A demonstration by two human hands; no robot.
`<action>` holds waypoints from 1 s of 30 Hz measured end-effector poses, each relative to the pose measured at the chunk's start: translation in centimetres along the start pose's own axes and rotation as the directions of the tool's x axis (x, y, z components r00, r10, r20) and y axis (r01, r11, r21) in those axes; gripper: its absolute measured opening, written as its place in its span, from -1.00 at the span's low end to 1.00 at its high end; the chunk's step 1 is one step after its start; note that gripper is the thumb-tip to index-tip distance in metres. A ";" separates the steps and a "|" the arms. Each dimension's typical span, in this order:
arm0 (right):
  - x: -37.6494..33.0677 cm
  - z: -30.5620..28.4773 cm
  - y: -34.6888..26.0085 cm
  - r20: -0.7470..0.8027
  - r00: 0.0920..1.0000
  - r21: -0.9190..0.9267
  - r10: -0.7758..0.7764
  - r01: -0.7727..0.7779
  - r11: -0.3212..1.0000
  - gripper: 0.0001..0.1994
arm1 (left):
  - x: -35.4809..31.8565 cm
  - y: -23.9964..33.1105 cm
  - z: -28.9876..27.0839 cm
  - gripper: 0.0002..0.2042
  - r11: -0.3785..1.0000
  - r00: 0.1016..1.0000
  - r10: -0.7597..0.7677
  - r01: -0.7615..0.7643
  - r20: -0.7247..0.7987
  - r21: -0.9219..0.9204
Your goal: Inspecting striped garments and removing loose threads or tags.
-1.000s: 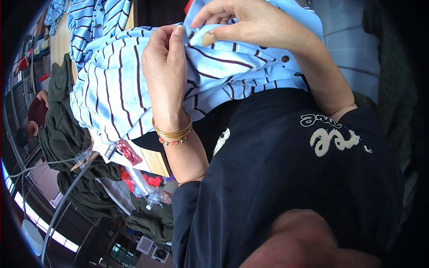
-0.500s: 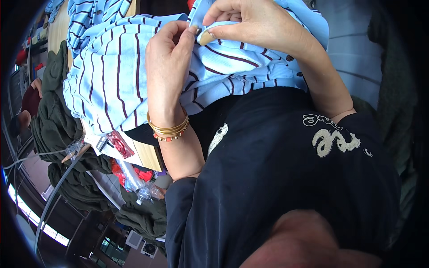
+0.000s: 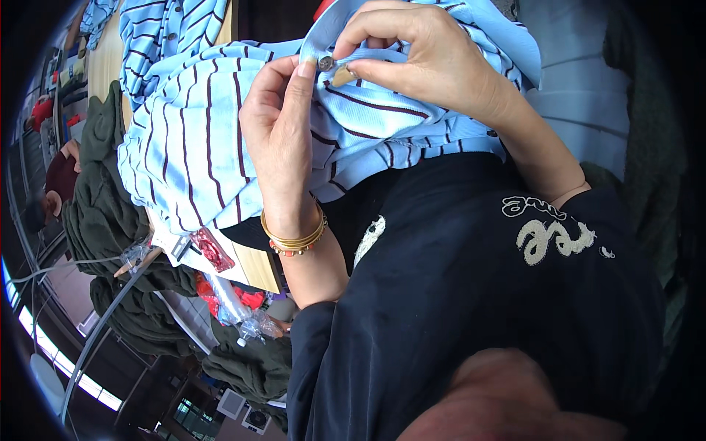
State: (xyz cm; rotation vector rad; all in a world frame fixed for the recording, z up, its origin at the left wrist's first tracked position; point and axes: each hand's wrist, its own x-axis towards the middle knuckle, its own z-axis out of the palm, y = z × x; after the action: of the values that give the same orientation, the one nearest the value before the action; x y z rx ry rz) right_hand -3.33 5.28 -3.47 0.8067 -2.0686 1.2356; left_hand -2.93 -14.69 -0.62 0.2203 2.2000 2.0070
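Observation:
A light-blue knit cardigan (image 3: 198, 140) with dark stripes is bunched across my lap and the table's edge. My left hand (image 3: 283, 121) is closed on its plain blue front band (image 3: 321, 38), thumb and forefinger pinching beside a dark round button (image 3: 324, 64). Just right of that button, my right hand (image 3: 445, 62) has its thumb and forefinger drawn together on the knit. A small tan piece (image 3: 343, 76) shows at the right thumb's tip; I cannot tell what it is. Gold bangles (image 3: 298, 239) circle my left wrist.
More striped knitwear (image 3: 173, 29) lies on the wooden table at the upper left. Dark green garments (image 3: 110, 198) are heaped to the left, near a red packet (image 3: 212, 250) and a clear plastic bottle (image 3: 254, 327). Another person (image 3: 62, 176) is at the far left.
My left thumb has shifted left off the button, so its face now shows between my hands. The right hand has moved slightly down, and the left forearm sits a little lower and further right.

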 end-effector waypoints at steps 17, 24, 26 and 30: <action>2.1 -1.1 -2.8 0.080 0.963 0.372 0.259 -0.270 0.888 -0.84 | -0.5 -0.3 -0.7 -0.83 0.971 0.998 0.070 -0.070 -0.005 -0.230; 1.7 -0.8 -2.1 0.027 0.997 0.284 0.075 -0.080 0.956 -0.84 | -0.5 -0.1 -0.1 -0.84 0.975 0.995 0.071 -0.085 -0.073 -0.205; 1.7 -0.7 -2.1 0.034 0.999 0.178 0.030 -0.035 0.983 -0.82 | -0.5 -0.3 -0.1 -0.84 0.978 0.993 0.085 -0.098 -0.077 -0.184; 1.1 1.2 0.5 -0.116 0.979 0.319 -0.169 0.198 0.927 -0.81 | -0.5 -0.2 0.1 -0.84 0.984 0.989 0.127 -0.134 -0.071 -0.114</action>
State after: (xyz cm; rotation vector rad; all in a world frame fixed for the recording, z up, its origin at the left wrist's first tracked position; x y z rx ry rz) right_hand -4.60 4.18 -3.35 1.0512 -1.6953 1.5019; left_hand -2.44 -14.76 -0.84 0.2972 2.1457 2.2348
